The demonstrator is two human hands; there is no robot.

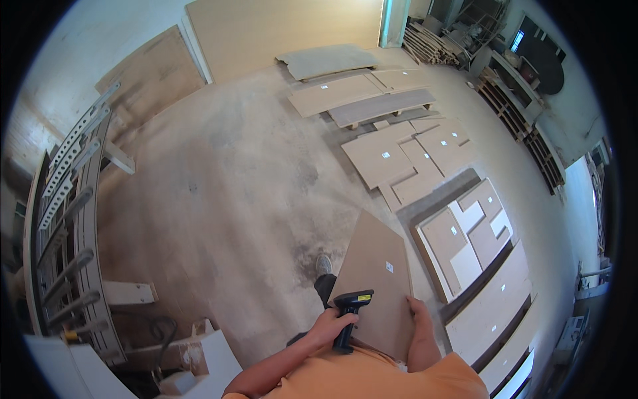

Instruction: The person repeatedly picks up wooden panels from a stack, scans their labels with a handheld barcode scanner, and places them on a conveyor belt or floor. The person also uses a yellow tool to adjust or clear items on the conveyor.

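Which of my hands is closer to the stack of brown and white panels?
Right. Your right hand is at the right edge of the brown board, toward the panel stack; your left hand holds the black scanner, farther left.

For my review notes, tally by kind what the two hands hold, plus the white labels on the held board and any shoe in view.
Black handheld scanner, in the left hand: 1
Brown board, held at its edge by the right hand: 1
White label on that board: 1
Shoe: 1
Total: 4
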